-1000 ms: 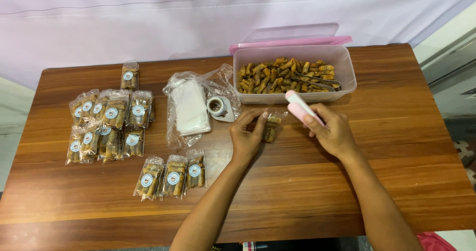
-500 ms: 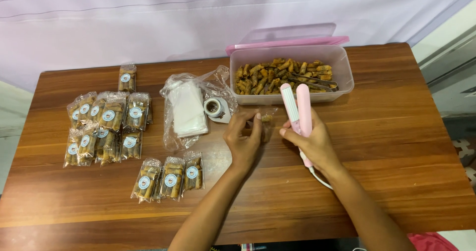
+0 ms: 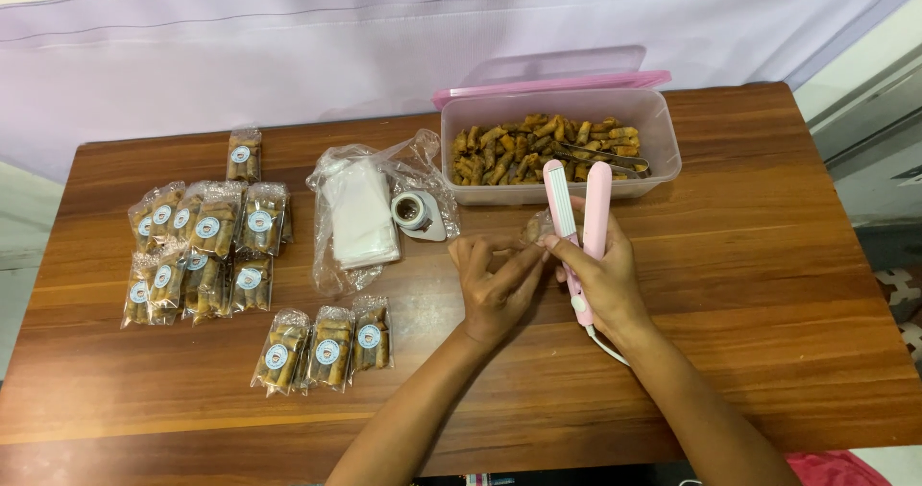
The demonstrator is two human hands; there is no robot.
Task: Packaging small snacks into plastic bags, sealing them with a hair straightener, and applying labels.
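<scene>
At the left of the frame we see small clear plastic packets of brown fried rolls with round stickers (image 3: 202,241) lying in a cluster on the brown wooden table (image 3: 749,284), with three more sealed packets (image 3: 327,345) in a row lower down. Toward the middle lie a crumpled clear bag of empty white pouches (image 3: 360,212) and a small roll of stickers (image 3: 411,209). Our left hand (image 3: 495,284) pinches a small clear pouch of rolls (image 3: 536,227) at centre frame, fingers closed on it. Just right, our right hand (image 3: 600,279) grips a pink hinged heat sealer (image 3: 576,212), its two arms apart and pointing up. Behind stands a clear plastic tub of fried rolls (image 3: 557,145). We judge the fingertips sit close enough to the arms to risk a burn or a crooked seal. Compared with half a second ago, our hands have drawn together and the pouch now meets the sealer.
</scene>
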